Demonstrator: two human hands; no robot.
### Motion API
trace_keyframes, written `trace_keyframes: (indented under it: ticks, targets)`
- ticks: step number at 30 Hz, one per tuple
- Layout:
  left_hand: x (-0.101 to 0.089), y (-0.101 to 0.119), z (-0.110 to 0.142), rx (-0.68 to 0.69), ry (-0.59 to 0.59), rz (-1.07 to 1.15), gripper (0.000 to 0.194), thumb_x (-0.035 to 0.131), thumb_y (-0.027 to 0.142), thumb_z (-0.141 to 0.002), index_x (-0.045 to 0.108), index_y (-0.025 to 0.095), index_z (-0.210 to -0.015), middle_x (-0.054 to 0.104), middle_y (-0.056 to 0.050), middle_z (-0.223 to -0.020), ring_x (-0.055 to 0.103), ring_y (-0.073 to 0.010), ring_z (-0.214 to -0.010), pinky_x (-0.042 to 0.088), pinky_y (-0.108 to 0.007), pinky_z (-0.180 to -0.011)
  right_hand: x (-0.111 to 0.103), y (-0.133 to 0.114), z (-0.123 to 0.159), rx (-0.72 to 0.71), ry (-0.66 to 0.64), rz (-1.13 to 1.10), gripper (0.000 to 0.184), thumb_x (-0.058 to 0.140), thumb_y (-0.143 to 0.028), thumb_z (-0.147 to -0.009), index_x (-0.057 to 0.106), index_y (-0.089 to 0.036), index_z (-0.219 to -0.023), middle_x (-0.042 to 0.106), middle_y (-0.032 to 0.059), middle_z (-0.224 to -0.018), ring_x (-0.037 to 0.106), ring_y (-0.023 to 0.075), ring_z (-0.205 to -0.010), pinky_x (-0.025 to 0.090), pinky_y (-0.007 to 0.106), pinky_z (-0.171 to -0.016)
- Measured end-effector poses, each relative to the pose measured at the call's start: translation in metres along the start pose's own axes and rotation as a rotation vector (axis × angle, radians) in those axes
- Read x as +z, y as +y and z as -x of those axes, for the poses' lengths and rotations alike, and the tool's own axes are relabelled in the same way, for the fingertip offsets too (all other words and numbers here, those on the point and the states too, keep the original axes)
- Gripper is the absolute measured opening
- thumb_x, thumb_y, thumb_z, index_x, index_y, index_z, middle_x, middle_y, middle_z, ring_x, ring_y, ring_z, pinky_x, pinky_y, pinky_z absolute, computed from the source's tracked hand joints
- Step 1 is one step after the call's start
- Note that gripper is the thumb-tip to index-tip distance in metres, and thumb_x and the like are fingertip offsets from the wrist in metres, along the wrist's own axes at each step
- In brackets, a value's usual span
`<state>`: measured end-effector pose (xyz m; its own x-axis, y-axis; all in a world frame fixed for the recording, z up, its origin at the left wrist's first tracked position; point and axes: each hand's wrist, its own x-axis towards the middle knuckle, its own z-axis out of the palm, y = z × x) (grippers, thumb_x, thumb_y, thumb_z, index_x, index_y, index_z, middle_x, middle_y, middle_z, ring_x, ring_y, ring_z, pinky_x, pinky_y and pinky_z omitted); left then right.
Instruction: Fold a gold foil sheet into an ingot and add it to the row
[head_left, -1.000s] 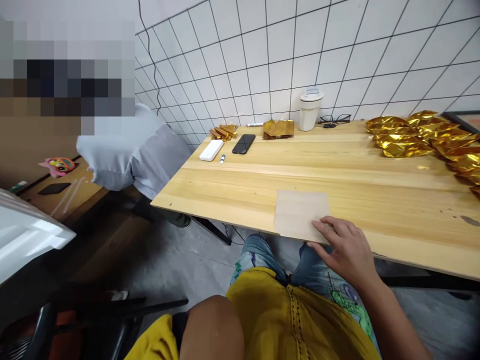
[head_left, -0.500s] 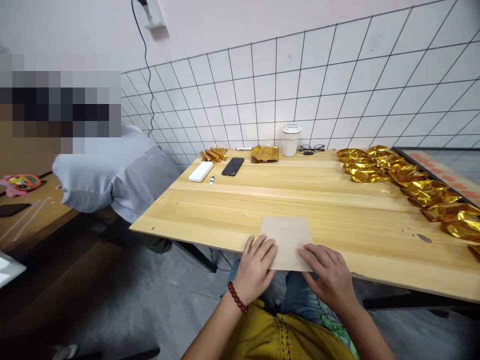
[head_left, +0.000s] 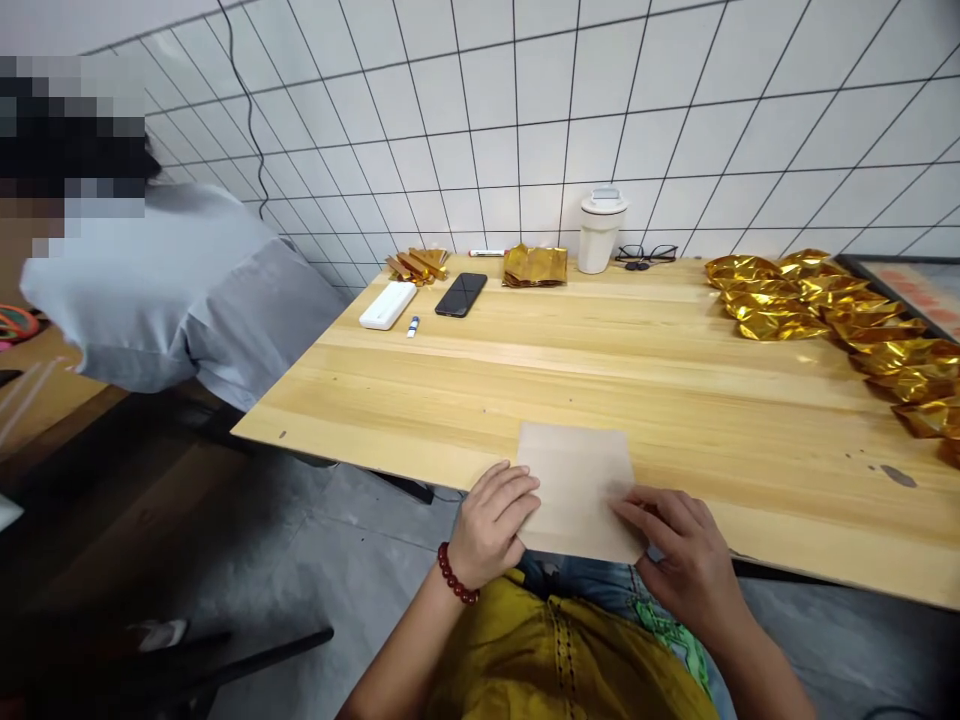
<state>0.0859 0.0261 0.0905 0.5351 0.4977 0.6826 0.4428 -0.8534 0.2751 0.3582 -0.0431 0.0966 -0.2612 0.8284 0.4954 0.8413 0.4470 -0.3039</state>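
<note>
A square beige sheet of paper (head_left: 574,485) lies flat at the table's near edge, its front side slightly past that edge. My left hand (head_left: 495,515), with a dark red bead bracelet (head_left: 456,575) on the wrist, grips the sheet at its left side; the fingers curl over the border and the thumb is by the near corner. On the opposite side, my right hand (head_left: 682,535) holds the right border, fingertips on top and thumb low near the front corner. What lies beneath the sheet is hidden.
Crumpled gold foil pieces (head_left: 780,300) line the table's right side. Toward the back are a white lidded cup (head_left: 600,235), glasses (head_left: 649,254), a gold foil stack (head_left: 534,266), a phone (head_left: 461,295), a white power bank (head_left: 388,306) and gold strips (head_left: 418,265). Another person (head_left: 202,285) sits left.
The camera view has tilted down and shifted. Both hands stay at the sheet's two sides, and the sheet appears slightly nearer to me. My left fingers now sit closer to its left border.
</note>
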Motion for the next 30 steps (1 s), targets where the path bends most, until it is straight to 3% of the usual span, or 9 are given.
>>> trace_keyframes:
  ticks: [11, 16, 23, 30]
  targets:
    - [-0.004, -0.001, -0.004, -0.006, -0.004, 0.039, 0.042, 0.049, 0.010, -0.080, 0.061, 0.017, -0.120, 0.073, -0.012, -0.105, 0.066, -0.0249, -0.113, 0.055, -0.049, -0.100, -0.010, 0.002, -0.007, 0.118, -0.051, -0.113, 0.052, 0.049, -0.007, -0.073, 0.065, -0.026, -0.119, 0.066, 0.0079, -0.112, 0.065, 0.0240, -0.097, 0.055, 0.039, -0.077]
    - [-0.014, -0.003, -0.019, -0.100, -0.078, 0.148, 0.048, 0.054, 0.014, -0.084, 0.056, 0.019, -0.131, 0.074, -0.011, -0.103, 0.068, -0.0241, -0.102, 0.057, -0.047, -0.092, -0.010, 0.004, -0.015, 0.223, -0.068, -0.161, 0.052, 0.048, -0.006, -0.072, 0.069, -0.028, -0.115, 0.066, 0.0084, -0.105, 0.068, 0.0221, -0.089, 0.058, 0.035, -0.069]
    - [-0.025, -0.016, -0.042, -0.222, -0.162, 0.417, 0.030, 0.066, 0.020, -0.086, 0.066, 0.024, -0.116, 0.075, -0.005, -0.091, 0.066, -0.0191, -0.088, 0.058, -0.037, -0.081, -0.014, 0.014, -0.021, 0.187, -0.092, -0.244, 0.030, 0.057, -0.013, -0.082, 0.072, -0.030, -0.102, 0.067, 0.0059, -0.095, 0.068, 0.0177, -0.078, 0.057, 0.027, -0.060]
    - [-0.028, -0.014, -0.041, -0.341, -0.200, 0.411, 0.041, 0.063, 0.014, -0.086, 0.062, 0.025, -0.126, 0.073, -0.003, -0.083, 0.065, -0.0205, -0.094, 0.057, -0.039, -0.087, -0.018, 0.010, -0.024, 0.227, -0.150, -0.267, 0.020, 0.057, -0.024, -0.084, 0.071, -0.028, -0.097, 0.067, 0.0070, -0.095, 0.069, 0.0208, -0.080, 0.057, 0.031, -0.060]
